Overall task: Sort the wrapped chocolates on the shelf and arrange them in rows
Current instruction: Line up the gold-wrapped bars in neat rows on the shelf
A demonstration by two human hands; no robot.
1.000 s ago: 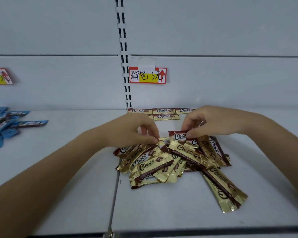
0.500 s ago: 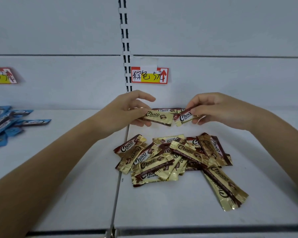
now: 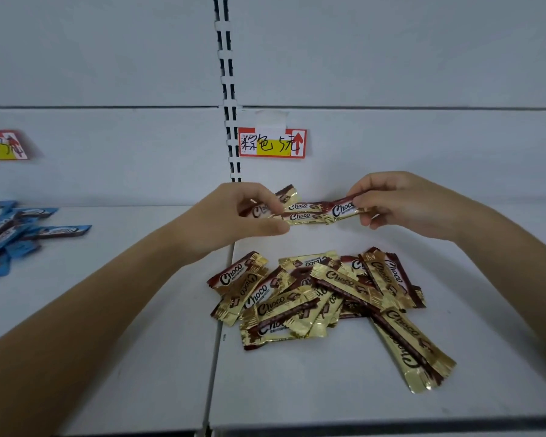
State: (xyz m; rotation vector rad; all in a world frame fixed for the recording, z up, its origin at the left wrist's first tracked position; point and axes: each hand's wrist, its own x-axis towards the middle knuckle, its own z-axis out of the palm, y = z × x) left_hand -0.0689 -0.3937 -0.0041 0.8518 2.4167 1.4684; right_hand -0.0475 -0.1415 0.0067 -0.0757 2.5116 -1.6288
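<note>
Roughly a dozen wrapped chocolates lie in a loose pile (image 3: 322,298) on the white shelf (image 3: 328,395), just right of the seam between two shelf boards; overlap prevents an exact count. Two more are visible in a back row (image 3: 300,217) against the rear wall, one in front of the other. One chocolate is held in each hand, so two are in the air.

Each wrapper is gold foil with a dark brown band, crimped ends and the word "Choco" in script. A front chocolate (image 3: 410,345) extends from the pile's front right toward the shelf edge.

The left hand (image 3: 234,216) reaches in from the lower left, knuckles up. Its grip pinches the left bar (image 3: 259,211) between thumb and curled fingers, and the bar's gold end projects up and to the right past the fingertips. The right hand (image 3: 404,203) reaches in from the right, its grip pinching the right bar (image 3: 341,210) by one end, with the bar nearly level and pointing left. Both held bars hover over the back row, beyond the pile.

Several blue wrappers (image 3: 10,228) lie heaped at far left. Two labels are fixed to the rear wall: a price label (image 3: 271,143) beside the slotted upright (image 3: 227,89), and a second label (image 3: 0,146) at the left edge.
</note>
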